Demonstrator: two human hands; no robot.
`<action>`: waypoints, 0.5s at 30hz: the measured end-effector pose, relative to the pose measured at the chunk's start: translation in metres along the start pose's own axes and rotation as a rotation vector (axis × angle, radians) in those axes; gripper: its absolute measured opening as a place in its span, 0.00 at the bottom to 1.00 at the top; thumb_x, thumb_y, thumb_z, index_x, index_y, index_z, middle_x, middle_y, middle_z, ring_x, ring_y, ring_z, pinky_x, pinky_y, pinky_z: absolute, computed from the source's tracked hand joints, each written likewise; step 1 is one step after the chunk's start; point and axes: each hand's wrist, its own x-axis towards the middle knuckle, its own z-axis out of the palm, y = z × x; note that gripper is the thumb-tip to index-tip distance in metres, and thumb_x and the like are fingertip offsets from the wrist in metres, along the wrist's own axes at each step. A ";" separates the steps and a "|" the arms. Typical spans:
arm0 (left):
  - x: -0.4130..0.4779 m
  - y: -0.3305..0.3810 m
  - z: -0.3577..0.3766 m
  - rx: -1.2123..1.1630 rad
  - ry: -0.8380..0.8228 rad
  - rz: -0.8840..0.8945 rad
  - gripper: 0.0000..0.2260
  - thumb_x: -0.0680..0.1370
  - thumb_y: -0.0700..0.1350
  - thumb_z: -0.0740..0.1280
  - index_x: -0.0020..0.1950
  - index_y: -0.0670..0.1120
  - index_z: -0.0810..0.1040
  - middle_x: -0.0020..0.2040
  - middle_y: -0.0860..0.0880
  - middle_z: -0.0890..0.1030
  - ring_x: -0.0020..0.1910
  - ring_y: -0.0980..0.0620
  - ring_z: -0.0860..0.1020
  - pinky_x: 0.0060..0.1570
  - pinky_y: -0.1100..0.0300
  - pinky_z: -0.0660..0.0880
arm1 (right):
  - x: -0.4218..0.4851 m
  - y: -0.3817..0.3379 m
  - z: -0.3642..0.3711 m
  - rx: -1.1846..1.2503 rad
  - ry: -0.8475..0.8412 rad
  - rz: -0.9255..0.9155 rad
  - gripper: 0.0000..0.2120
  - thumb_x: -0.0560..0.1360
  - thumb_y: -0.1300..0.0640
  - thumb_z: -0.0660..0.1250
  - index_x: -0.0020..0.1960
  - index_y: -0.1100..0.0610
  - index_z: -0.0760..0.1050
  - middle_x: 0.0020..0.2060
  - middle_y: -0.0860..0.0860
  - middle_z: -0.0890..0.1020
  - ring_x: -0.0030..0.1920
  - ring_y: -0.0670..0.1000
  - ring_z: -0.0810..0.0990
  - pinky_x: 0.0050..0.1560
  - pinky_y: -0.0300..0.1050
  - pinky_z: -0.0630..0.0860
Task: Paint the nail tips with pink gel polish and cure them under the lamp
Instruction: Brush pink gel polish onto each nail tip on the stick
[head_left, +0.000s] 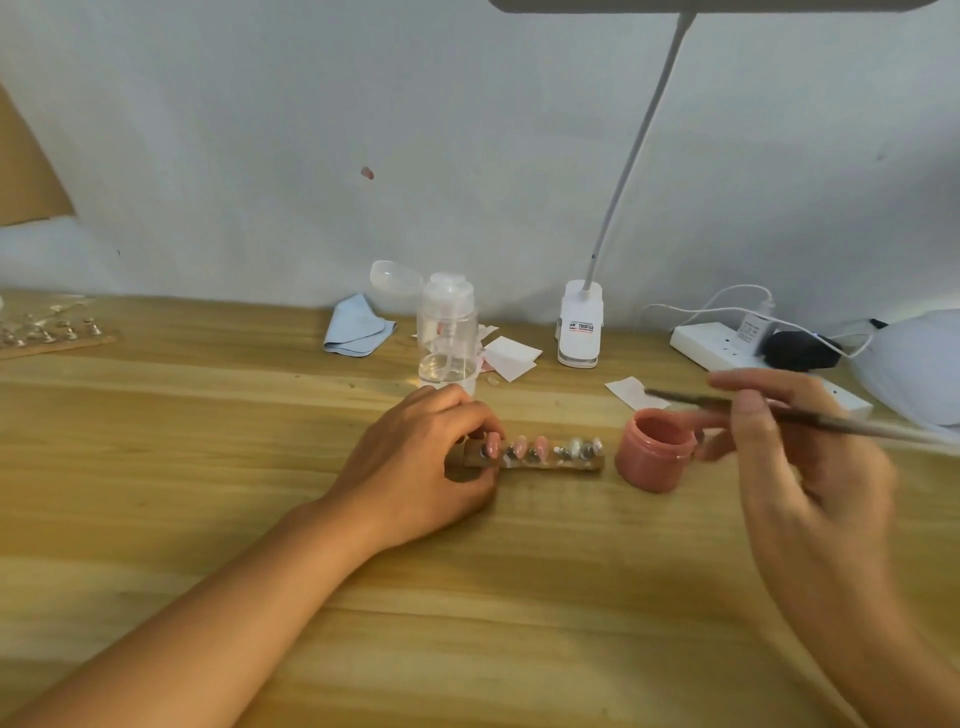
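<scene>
Left hand fingers pinch nail strip end, hiding it; right hand, blurred, grips brush near pink jar

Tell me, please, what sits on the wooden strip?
A row of nail tips on small stands: three look pink, the others clear. The left hand grips the strip, covering its left end.

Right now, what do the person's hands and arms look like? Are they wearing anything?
Both are bare. The left hand and left forearm show no glove, ring, watch or sleeve. The right hand and right forearm look bare too, though blur hides small details there.
</scene>
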 end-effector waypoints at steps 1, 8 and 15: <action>0.000 0.000 0.000 -0.002 0.001 -0.001 0.06 0.71 0.52 0.70 0.46 0.59 0.77 0.44 0.61 0.74 0.46 0.61 0.72 0.43 0.60 0.73 | -0.003 -0.008 0.004 0.151 -0.027 0.045 0.03 0.80 0.59 0.66 0.50 0.56 0.78 0.39 0.49 0.86 0.37 0.47 0.84 0.40 0.36 0.78; 0.000 0.002 -0.002 -0.043 -0.017 -0.017 0.07 0.70 0.53 0.70 0.42 0.61 0.73 0.44 0.60 0.75 0.47 0.60 0.72 0.42 0.62 0.71 | -0.022 -0.009 0.028 0.538 -0.074 0.488 0.04 0.74 0.66 0.68 0.43 0.67 0.79 0.49 0.60 0.83 0.39 0.54 0.86 0.40 0.40 0.82; 0.000 0.002 -0.001 -0.040 0.000 -0.008 0.05 0.70 0.52 0.70 0.43 0.57 0.76 0.44 0.59 0.75 0.46 0.60 0.72 0.44 0.58 0.74 | -0.022 -0.002 0.035 0.561 -0.077 0.494 0.03 0.74 0.67 0.66 0.44 0.68 0.76 0.59 0.57 0.77 0.40 0.55 0.87 0.39 0.37 0.81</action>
